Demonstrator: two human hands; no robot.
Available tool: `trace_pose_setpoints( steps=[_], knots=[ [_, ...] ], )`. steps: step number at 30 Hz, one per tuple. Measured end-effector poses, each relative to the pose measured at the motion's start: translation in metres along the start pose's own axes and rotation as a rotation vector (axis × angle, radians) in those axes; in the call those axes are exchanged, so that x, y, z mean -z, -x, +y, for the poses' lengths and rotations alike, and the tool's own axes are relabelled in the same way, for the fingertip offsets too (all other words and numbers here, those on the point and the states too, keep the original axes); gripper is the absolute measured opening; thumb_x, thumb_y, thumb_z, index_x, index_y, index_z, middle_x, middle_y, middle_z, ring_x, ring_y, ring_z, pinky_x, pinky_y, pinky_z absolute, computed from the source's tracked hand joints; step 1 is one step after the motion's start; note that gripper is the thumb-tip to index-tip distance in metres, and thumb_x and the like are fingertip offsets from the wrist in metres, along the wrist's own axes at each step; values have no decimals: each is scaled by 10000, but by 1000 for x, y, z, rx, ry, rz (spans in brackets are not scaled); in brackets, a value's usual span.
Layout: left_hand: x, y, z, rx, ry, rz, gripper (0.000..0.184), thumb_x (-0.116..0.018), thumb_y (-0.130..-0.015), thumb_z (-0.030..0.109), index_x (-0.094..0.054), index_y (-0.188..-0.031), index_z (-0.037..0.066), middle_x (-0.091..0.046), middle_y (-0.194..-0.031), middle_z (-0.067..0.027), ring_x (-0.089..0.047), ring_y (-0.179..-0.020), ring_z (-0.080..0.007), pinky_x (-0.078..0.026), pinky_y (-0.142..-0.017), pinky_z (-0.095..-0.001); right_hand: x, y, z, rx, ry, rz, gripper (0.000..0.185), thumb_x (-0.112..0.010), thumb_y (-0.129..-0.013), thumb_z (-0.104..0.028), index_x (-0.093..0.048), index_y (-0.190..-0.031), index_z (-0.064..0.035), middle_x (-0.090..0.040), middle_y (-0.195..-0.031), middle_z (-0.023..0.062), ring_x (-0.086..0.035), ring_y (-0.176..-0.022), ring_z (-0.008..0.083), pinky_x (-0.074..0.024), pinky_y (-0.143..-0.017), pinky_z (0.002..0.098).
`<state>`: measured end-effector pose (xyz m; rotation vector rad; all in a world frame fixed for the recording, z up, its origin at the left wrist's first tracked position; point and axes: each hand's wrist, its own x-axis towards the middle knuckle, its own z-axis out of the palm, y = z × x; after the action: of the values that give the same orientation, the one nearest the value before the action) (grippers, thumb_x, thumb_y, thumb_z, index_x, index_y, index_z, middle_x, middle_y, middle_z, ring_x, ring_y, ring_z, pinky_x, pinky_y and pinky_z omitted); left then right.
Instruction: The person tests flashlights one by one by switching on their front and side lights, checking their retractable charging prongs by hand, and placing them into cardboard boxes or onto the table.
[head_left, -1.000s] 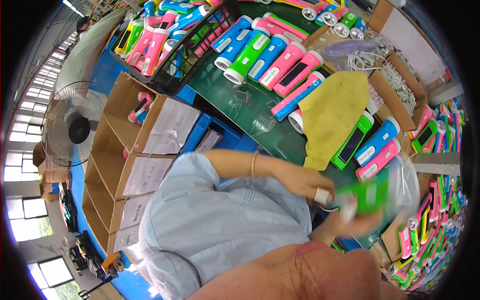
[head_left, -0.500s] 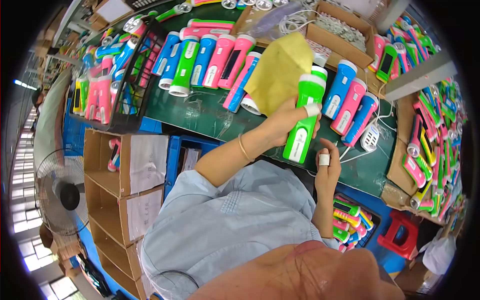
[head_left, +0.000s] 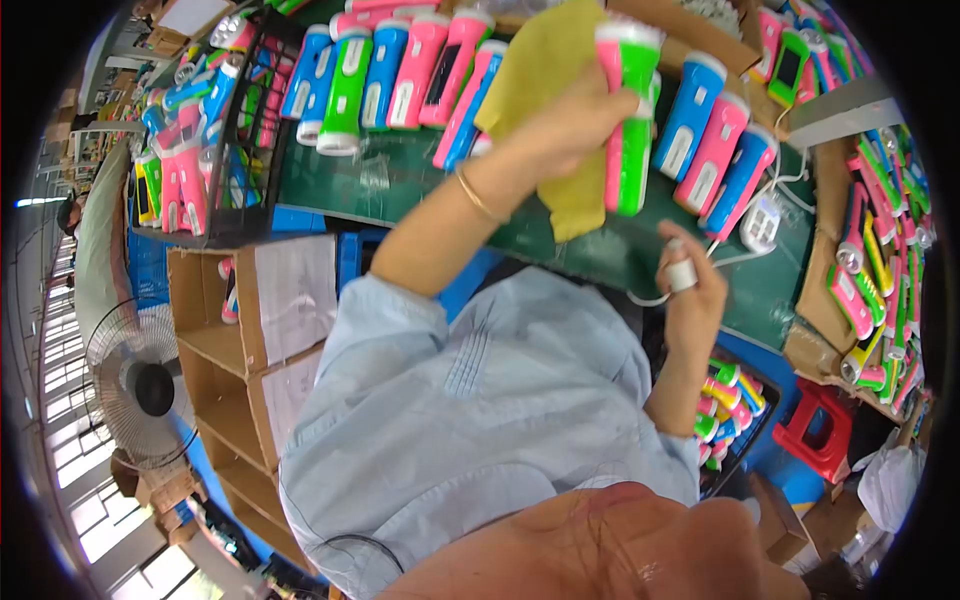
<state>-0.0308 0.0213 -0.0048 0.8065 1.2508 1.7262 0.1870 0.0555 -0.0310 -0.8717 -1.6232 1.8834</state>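
My left hand [head_left: 575,125] is closed around a green and pink flashlight [head_left: 632,130], held above the green table with its wide white-rimmed head pointing away from me. A yellow cloth [head_left: 535,75] lies behind that hand, and its lower end shows below my wrist; I cannot tell whether the hand grips it too. To the lower right, my right hand [head_left: 692,295] has curled fingers, one wrapped in white tape. A white cable [head_left: 650,300] runs close to it; what those fingers hold, if anything, is hidden. Blue and pink flashlights [head_left: 690,115] lie just beyond.
More flashlights [head_left: 348,90] line the table's left part. A black crate [head_left: 235,150] of flashlights stands at far left. A white power strip [head_left: 762,222] lies at right, near cartons [head_left: 825,220]. Cardboard shelves [head_left: 225,350], a fan [head_left: 150,385] and a red stool [head_left: 818,430] surround me.
The flashlight in my left hand has turned, so its pink side now shows beside the green. My right hand has moved slightly right and away from it. The view has shifted.
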Motion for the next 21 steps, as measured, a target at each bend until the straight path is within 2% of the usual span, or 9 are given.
trace_pose_setpoints(
  steps=[3,5,7,9,12,16,18,20,21],
  knots=[
    [2,9,42,-145,-794,182,295,-532,-857,169,-476,-1088,-7,-570,-950,-127,-596,-859,-216,-520,-699,-381,12,-15,5,37,-166,10,250,-586,-860,-119,-617,-1046,44,-560,-746,39,-480,-634,72,-334,-525,196],
    [5,-7,16,-463,-955,506,426,-612,-792,149,-427,-1141,-10,-551,-958,-161,-550,-909,-338,-463,-773,-415,9,-21,5,50,-193,-2,219,-610,-843,-106,-625,-999,47,-586,-765,59,-495,-635,88,-351,-542,201],
    [16,-22,-5,-628,-1019,674,491,-649,-770,153,-410,-1166,-13,-549,-967,-166,-534,-939,-380,-440,-817,-417,2,-28,6,76,-174,-12,202,-619,-838,-103,-628,-976,44,-591,-767,65,-493,-634,89,-360,-551,204],
    [22,-26,-10,-625,-993,676,473,-643,-791,182,-425,-1162,-13,-562,-977,-142,-547,-949,-341,-452,-831,-386,-2,-32,6,123,-48,5,169,-629,-835,-107,-636,-949,17,-594,-769,35,-511,-673,85,-393,-587,216],
    [31,-6,9,120,347,-22,414,-620,-826,230,-477,-1136,-5,-577,-1014,-121,-573,-918,-276,-481,-806,-327,-9,-36,1,319,229,56,130,-631,-824,-85,-636,-926,-4,-597,-778,27,-530,-704,95,-418,-611,231],
    [15,27,5,227,523,-231,418,-548,-882,330,-483,-1135,3,-567,-952,-101,-565,-883,-183,-469,-773,-331,-33,-36,-24,710,649,47,98,-634,-782,-35,-623,-876,-14,-581,-774,86,-564,-712,193,-443,-631,274],
    [1,33,-11,163,331,-77,413,-551,-881,330,-485,-1138,14,-566,-928,-93,-562,-851,-175,-471,-746,-320,-44,-38,-31,911,840,56,94,-636,-733,-16,-607,-822,-16,-548,-754,126,-550,-718,286,-447,-631,338],
    [-7,37,-12,79,87,43,350,-556,-879,308,-497,-1094,38,-566,-850,-82,-570,-762,-165,-487,-674,-312,-45,-44,-28,983,950,-33,95,-637,-717,-16,-598,-804,-16,-544,-748,114,-547,-715,279,-443,-625,358],
    [-10,44,-10,112,165,41,329,-557,-879,303,-498,-1071,42,-566,-832,-81,-570,-741,-164,-488,-655,-313,-45,-45,-29,1017,1003,-83,96,-637,-709,-15,-594,-795,-15,-542,-745,108,-545,-714,275,-442,-622,368]
  ],
)
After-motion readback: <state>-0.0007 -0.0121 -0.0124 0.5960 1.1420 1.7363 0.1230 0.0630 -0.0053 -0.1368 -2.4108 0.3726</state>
